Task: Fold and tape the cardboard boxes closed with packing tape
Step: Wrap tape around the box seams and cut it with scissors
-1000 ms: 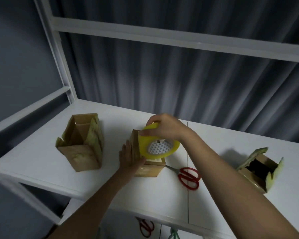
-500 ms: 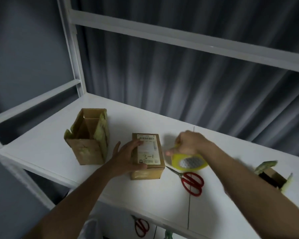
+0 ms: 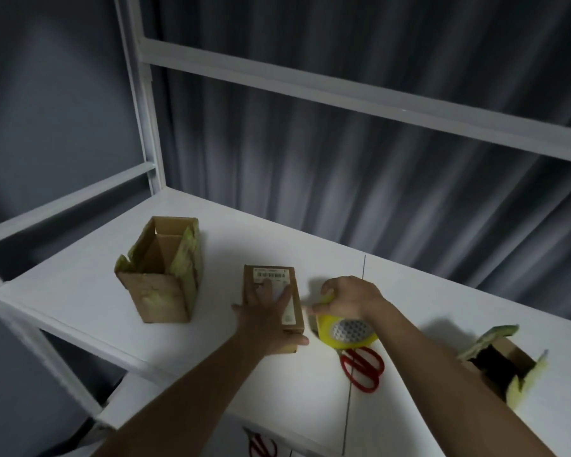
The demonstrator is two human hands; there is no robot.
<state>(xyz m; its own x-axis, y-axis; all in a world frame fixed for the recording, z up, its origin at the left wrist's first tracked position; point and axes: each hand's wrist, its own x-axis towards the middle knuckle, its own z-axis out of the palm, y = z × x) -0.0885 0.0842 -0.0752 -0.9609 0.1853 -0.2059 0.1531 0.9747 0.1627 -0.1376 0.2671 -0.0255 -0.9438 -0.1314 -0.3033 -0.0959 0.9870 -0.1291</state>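
Three boxes on the table (image 3: 80, 285): closed box (image 3: 274, 291) at centre, long axis running near to far; open box (image 3: 162, 275) to the left; another open box (image 3: 505, 361) far right. Left hand (image 3: 267, 316) presses flat on the closed box, fingers straight. Right hand (image 3: 350, 296) grips the tape roll (image 3: 345, 331), just right of that box, nearer its near end. Scissors (image 3: 363, 364) lie just near of the roll.
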